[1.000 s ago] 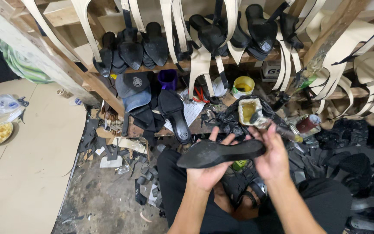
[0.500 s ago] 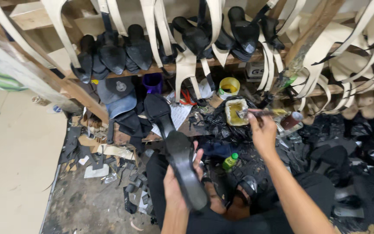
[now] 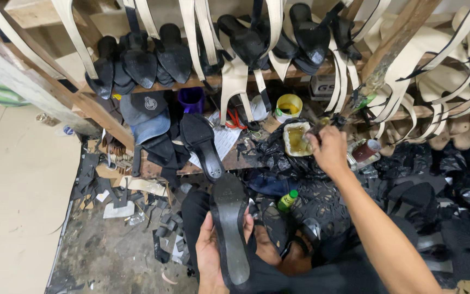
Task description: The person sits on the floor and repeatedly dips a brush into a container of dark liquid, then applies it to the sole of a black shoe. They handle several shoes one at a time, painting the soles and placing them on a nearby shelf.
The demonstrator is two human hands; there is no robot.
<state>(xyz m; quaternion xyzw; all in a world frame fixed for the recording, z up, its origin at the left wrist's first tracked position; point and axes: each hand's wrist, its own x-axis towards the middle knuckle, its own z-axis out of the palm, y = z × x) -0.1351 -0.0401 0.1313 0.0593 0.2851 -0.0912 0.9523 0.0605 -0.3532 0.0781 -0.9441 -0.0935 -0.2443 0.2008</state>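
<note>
Before you, a low wooden workbench carries a black shoe sole, a white paper sheet, a purple plastic cup, a yellow round tub and an open glue tin. Above it, a wooden rack shelf bears black pointed soles. Black offcuts litter the grey concrete floor.

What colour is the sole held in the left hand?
Black sole, in the head view.

You held a black sole. The glue tub was yellow, the cup purple, the bottle cap green.
</note>
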